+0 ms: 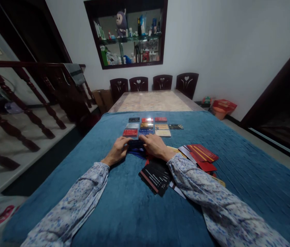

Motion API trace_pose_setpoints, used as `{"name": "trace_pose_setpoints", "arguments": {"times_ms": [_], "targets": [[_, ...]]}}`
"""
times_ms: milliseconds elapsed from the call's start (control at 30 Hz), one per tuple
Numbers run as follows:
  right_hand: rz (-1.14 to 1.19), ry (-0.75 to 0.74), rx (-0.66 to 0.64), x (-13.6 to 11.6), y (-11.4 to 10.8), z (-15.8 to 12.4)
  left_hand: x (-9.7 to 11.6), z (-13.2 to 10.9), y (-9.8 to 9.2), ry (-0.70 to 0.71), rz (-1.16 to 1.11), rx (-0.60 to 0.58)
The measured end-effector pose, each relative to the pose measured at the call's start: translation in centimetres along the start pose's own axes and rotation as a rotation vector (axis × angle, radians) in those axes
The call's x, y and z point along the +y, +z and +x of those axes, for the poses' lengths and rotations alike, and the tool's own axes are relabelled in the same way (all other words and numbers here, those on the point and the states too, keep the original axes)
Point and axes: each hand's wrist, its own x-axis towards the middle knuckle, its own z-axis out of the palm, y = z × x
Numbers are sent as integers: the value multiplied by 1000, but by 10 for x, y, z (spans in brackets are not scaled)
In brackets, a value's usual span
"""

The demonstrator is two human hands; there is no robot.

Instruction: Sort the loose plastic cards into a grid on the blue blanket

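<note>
Between my two hands is a small stack of dark cards (pixel 136 143), gripped by its ends. My left hand (pixel 119 148) closes on the left end, and my right hand (pixel 156 145) on the right end. Just beyond them, stacks of cards stand in rows, among them a red stack (pixel 130 132), a blue stack (pixel 146 131) and a cream stack (pixel 162 133). A black card stack (pixel 176 127) lies off to the right. Fanned black cards (pixel 156 176) spread below my right wrist. Loose red cards (pixel 203 153) lie right of it, partly hidden by my forearm.
A blue cloth (pixel 103 212) covers the near part of the table; the bare marbled tabletop (pixel 155 100) shows beyond. Several dark chairs (pixel 162 82) stand at the far end. A wooden railing (pixel 18 92) runs along the left, and a red bag (pixel 224 104) sits on the floor at right.
</note>
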Motion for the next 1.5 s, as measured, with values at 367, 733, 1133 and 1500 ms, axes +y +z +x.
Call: {"name": "trace_pose_setpoints", "arguments": {"times_ms": [367,733,1133,1500], "targets": [[31,21,-32,0,12,3,-4,-2,5,-80,94,-95],[91,60,-25,-2,10,1,-7,-2,10,-117,68,-77],[45,61,-30,1,5,2,-9,0,8,-71,72,-105],[13,46,28,7,3,1,-4,5,3,-80,158,-103]]}}
